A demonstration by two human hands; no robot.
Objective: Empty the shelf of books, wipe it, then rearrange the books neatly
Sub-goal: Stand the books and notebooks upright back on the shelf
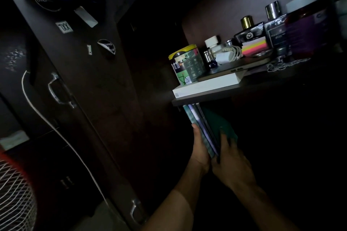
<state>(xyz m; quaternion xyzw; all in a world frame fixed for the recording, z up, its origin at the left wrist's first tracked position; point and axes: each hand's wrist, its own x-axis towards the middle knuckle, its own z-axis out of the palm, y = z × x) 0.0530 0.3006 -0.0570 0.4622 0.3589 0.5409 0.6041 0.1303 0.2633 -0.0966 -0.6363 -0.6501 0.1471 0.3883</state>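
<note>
Clamping a thin stack of teal and purple-edged books [201,129] between the left hand [200,151] and right hand [230,161], fingers wrapped round them, just under the dark wooden shelf's [206,98] front edge. Looked like either pulling or reshelving; next needs a firm two-handed carry.

Two hands are in view, the left hand [200,148] and the right hand [231,163], with a small stack of thin books [202,129] between them; about four, though the dark makes the exact count unsure. On the shelf board [199,99] to the far right stand one printed tin [185,63], one white box [208,85], one white charger [225,55] and three capped bottles [273,30]. The wardrobe [90,84] on the left shows two metal handles [56,90].
</note>
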